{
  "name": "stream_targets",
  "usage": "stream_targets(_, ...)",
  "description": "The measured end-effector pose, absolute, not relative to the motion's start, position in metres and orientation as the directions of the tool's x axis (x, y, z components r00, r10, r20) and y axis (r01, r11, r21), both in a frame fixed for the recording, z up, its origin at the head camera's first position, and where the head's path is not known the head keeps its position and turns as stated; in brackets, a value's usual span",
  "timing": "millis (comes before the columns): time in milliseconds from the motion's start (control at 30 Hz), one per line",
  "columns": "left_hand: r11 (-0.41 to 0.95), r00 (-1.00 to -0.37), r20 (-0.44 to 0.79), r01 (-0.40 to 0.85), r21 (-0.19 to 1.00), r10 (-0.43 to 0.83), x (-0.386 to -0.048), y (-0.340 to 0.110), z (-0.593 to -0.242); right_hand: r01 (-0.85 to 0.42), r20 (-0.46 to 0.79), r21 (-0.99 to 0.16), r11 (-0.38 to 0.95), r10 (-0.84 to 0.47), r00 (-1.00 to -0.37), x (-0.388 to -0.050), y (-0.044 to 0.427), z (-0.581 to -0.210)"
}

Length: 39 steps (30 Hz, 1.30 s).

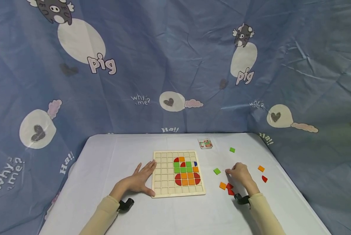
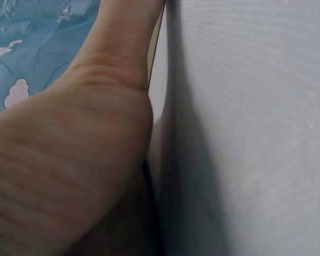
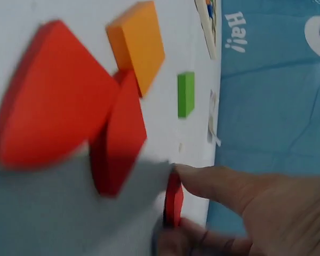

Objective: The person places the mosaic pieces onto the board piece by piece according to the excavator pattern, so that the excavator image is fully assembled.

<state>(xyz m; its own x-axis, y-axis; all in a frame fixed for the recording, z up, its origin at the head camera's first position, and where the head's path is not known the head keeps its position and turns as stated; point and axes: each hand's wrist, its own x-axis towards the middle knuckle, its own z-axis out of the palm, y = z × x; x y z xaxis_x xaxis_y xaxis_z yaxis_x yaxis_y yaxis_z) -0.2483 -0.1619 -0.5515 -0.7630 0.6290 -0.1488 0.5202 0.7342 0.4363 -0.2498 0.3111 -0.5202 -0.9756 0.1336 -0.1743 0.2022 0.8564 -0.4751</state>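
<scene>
A pale wooden grid board (image 1: 163, 182) lies on the table, its right part filled with red, orange, green and blue tiles. My left hand (image 1: 138, 179) lies spread along the board's left edge, fingertips and thumb touching it. In the left wrist view, the palm side of the left hand (image 2: 90, 133) fills much of the picture. To the right of the board, my right hand (image 1: 241, 173) pinches a red tile (image 3: 174, 200) between thumb and fingers, just over the tabletop. Its full outline is partly hidden by the fingers.
Near the right hand lie an orange tile (image 1: 223, 185), two red tiles (image 1: 231, 192) and a green tile (image 1: 217, 171). Farther off are another green tile (image 1: 232, 149), an orange tile (image 1: 261, 168) and a red tile (image 1: 264, 179). A picture card (image 1: 205, 143) lies behind the board.
</scene>
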Motion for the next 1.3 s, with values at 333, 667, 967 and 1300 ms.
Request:
stream_targets(333,0.733,-0.766,-0.147,0.514,0.445,0.626,-0.25,-0.161,-0.552,-0.006,-0.095,-0.565,0.825,-0.072,-0.993,-0.265,0.326,-0.536)
stream_targets(667,0.734,-0.764,-0.151,0.513,0.445,0.627,-0.25,-0.161,-0.552,0.058,-0.1,-0.563,0.824,0.001,-0.995,-0.27,0.321,-0.54)
stream_targets(967,0.733,-0.764,-0.148,0.517,0.442,0.628,-0.249,-0.163,-0.554,-0.089,-0.005,-0.618,0.781,-0.117,-0.993,-0.28,0.281,-0.531)
stream_targets(1300,0.733,-0.766,-0.147,0.512,0.448,0.626,-0.248,-0.162,-0.551,-0.256,0.031,-0.615,0.745,-0.301,-0.953,-0.304,0.207,-0.528)
